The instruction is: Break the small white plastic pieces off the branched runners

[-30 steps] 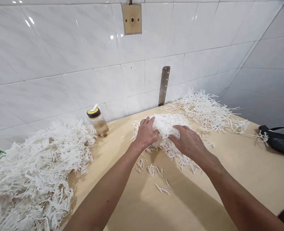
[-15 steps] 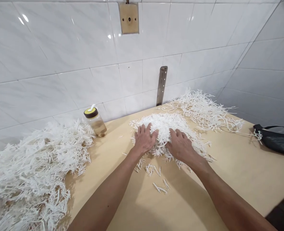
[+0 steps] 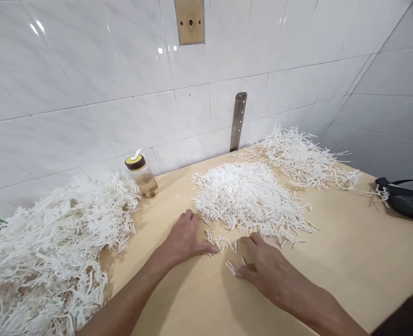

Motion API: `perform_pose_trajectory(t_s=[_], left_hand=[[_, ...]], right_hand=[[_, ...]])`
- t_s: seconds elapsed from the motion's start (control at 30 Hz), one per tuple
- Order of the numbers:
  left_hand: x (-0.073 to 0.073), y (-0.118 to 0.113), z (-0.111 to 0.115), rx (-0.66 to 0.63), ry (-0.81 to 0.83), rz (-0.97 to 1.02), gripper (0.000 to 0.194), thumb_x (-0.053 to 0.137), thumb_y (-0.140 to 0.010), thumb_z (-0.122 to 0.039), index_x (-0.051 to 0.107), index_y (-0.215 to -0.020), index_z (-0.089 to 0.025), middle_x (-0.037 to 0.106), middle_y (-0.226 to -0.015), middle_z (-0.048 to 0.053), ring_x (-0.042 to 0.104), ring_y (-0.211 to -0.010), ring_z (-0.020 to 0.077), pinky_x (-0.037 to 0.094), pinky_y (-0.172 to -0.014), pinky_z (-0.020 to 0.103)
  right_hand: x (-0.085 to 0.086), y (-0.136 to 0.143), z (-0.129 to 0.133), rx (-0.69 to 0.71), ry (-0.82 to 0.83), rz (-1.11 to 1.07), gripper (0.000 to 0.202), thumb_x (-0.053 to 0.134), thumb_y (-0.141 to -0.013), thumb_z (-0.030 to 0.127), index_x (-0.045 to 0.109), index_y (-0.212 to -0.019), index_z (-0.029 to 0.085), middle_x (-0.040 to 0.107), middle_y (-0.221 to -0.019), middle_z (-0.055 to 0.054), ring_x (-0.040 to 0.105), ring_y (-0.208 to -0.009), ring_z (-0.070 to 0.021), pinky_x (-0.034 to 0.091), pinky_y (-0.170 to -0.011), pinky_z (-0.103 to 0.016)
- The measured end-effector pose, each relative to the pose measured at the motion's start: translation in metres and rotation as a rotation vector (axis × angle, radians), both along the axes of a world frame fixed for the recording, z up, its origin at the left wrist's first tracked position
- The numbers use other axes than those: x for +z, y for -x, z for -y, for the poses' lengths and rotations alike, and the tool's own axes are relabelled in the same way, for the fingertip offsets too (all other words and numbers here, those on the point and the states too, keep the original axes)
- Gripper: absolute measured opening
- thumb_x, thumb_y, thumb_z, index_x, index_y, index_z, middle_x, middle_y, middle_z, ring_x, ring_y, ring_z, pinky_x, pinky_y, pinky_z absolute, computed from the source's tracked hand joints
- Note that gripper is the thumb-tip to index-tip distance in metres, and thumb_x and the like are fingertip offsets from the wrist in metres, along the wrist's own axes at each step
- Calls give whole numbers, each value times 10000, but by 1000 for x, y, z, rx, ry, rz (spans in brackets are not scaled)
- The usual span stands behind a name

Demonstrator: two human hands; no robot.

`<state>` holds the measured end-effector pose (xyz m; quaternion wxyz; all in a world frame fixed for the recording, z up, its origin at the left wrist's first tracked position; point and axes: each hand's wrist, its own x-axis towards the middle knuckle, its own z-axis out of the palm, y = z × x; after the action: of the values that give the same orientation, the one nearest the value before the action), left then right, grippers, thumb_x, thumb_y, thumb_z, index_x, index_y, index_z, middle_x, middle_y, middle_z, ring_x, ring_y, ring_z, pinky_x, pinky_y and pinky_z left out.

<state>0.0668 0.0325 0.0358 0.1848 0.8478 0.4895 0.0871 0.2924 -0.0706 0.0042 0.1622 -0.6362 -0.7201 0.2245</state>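
Note:
A low heap of short, thin white strips (image 3: 243,193) lies in the middle of the table. My left hand (image 3: 185,238) rests on the tabletop at the heap's near left edge, its thumb spread from the fingers and touching stray strips. On the near side, my right hand (image 3: 265,266) curves over the table with thumb and fingertips apart. A few loose strips (image 3: 231,267) lie by its thumb, and more loose strips (image 3: 222,242) lie between the two hands. Both hands are open; the right palm is turned away from view.
A large tangle of branching white strands (image 3: 59,228) covers the left side. Beside it stands a clear bottle (image 3: 145,179) with a dark and yellow lid. Another strand pile (image 3: 304,158) sits at back right, near a black bag (image 3: 407,200). A metal strip (image 3: 238,121) leans against the tiled wall.
Both hands have come off the heap and moved toward me, down to the tabletop at its near edge. The left also shifted left. The heap is now uncovered.

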Motion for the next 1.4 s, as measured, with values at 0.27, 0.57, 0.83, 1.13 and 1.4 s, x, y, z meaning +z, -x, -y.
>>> perform_pose_trajectory(t_s=[0.27, 0.57, 0.83, 1.13, 1.4], left_hand=[[-21, -45, 11, -6, 24, 329, 269, 476, -809, -73, 709, -824, -206, 698, -836, 51, 642, -803, 204, 492, -746, 316], [14, -75, -21, 103, 354, 941, 264, 628, -787, -129, 709, -1038, -132, 738, -938, 84, 691, -837, 171, 560, -727, 268], [30, 0, -24, 315, 202, 590, 211, 558, -867, -255, 729, -939, -153, 730, -758, 61, 700, -688, 188, 571, -619, 292], [-21, 94, 48, 261, -221, 127, 377, 535, -907, -269, 623, -1259, -164, 566, -1417, 138, 535, -1309, 267, 462, -1089, 435], [-36, 74, 72, 65, -245, 53, 466, 494, -962, -313, 502, -1384, -116, 471, -1492, 182, 396, -1416, 305, 366, -1153, 526]], right_hand=[[-8, 30, -52, -102, -162, -59, 191, 495, -840, 54, 639, -882, 173, 660, -832, -62, 621, -769, -198, 424, -667, -301], [19, 4, -72, -232, -589, -235, 169, 515, -893, 240, 652, -970, 177, 705, -868, -85, 670, -710, -200, 530, -653, -323], [36, 7, -55, -74, -522, -97, 228, 494, -940, 271, 655, -1065, 169, 703, -1012, -109, 687, -728, -191, 559, -675, -333], [-36, 44, -24, 568, -360, -105, 442, 449, -993, 273, 505, -1425, 199, 466, -1509, -99, 425, -1392, -252, 388, -1158, -438], [-39, 80, -59, 445, -622, -78, 450, 374, -984, 142, 465, -1424, 133, 491, -1469, -154, 406, -1404, -261, 422, -1136, -467]])
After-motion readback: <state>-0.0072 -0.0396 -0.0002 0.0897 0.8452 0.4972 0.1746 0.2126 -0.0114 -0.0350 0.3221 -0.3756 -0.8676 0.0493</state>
